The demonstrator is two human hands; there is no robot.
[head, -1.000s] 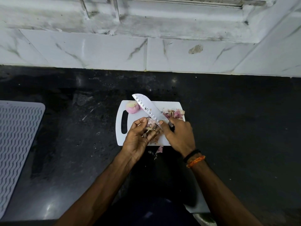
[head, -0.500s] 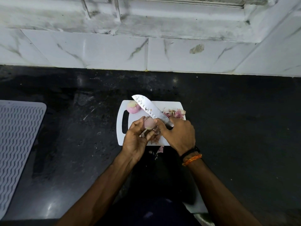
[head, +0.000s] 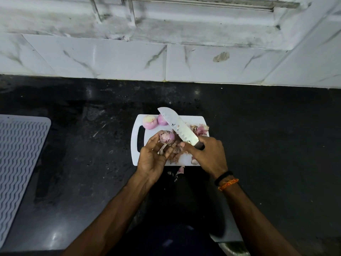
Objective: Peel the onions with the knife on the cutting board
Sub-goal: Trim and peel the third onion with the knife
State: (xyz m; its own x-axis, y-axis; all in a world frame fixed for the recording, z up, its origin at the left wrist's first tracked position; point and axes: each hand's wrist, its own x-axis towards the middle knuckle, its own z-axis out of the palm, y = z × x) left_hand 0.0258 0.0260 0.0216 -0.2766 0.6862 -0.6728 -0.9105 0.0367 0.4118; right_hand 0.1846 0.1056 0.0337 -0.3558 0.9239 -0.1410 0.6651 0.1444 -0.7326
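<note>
- Left hand (head: 154,159) fingers grip a part-skinned onion (head: 167,137).
- Right hand (head: 207,154) fingers wrap the knife (head: 178,126) handle, hiding it.
- Blade partly covers 1 of 2 peeled onions (head: 149,122).

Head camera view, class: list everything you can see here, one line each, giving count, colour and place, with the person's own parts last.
Cutting board: one, white, on the counter, middle of view.
Peeled onions: two, pink-white, far left corner of the board, side by side.
Unpeeled onion: one, purplish, held over the board.
Knife: one, silver blade, tip pointing away to the left.
Peel scraps: a pile, pink-brown, on the board's right and near side; a few on the counter.
Counter: one, black.
Ribbed mat: one, grey, far left.
Wall tiles: white, marbled, behind.
Wristbands: two, black and orange, right wrist.
Hands: left grips the unpeeled onion; right grips the knife.
</note>
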